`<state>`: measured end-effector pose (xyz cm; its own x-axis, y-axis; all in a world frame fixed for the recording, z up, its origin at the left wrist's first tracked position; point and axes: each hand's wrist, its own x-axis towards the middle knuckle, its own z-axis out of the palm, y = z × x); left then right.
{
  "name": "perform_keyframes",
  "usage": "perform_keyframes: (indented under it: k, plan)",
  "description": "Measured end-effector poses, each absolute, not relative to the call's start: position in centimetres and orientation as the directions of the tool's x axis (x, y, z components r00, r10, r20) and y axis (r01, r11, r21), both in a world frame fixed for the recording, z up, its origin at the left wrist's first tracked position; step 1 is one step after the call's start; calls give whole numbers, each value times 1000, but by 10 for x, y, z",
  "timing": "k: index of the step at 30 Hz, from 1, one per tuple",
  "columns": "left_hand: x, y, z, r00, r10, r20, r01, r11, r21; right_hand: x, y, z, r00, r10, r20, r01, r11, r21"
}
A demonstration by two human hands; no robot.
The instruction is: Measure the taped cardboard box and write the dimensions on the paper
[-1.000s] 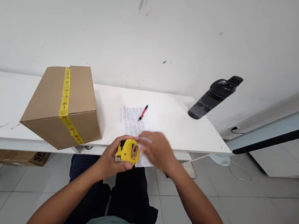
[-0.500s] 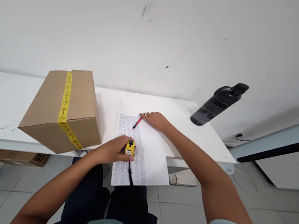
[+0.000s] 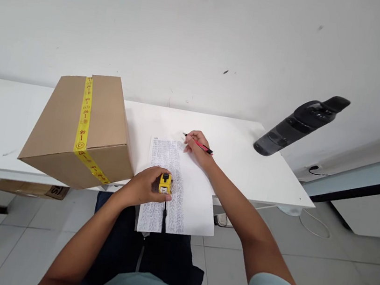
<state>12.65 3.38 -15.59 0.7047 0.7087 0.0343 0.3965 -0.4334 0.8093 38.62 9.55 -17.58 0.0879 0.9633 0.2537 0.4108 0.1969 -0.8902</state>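
My left hand (image 3: pixel 146 186) is closed around a yellow and black tape measure (image 3: pixel 165 184), held over the lower left part of a sheet of paper (image 3: pixel 195 204). A black strap hangs from the tape measure toward me. Dense handwriting fills the left half of the sheet, while its right half is blank; the near end juts out past the table edge. At the far end of the sheet, my right hand (image 3: pixel 197 144) grips a red and black pen (image 3: pixel 203 147). Its dark tip points left, near the top of the paper.
A taped cardboard box (image 3: pixel 79 122) stands on the white table (image 3: pixel 229 162) to the left. Toward the right end is a dark bottle (image 3: pixel 296 124). Another cardboard box (image 3: pixel 31 189) lies below the table, and a cable (image 3: pixel 312 229) hangs at the right.
My right hand has picked the pen up off the paper and turned it so that its tip points left. My left hand still holds the tape measure. The view has shifted slightly.
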Motion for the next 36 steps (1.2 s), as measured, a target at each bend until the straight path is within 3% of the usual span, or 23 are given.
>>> perform_keyframes:
  k: [7,13,36]
  plan:
    - [134,29,-158,621,784,-7,398,-308,864,380,90,-172,70,985,157,368,121,-922]
    - [135,27,-157,628,778,15,419,-354,836,375,89,-173,147,977,152,431,75,-899]
    - [135,28,-157,650,760,17,421,-378,825,378,90,-173,176,976,132,449,40,-893]
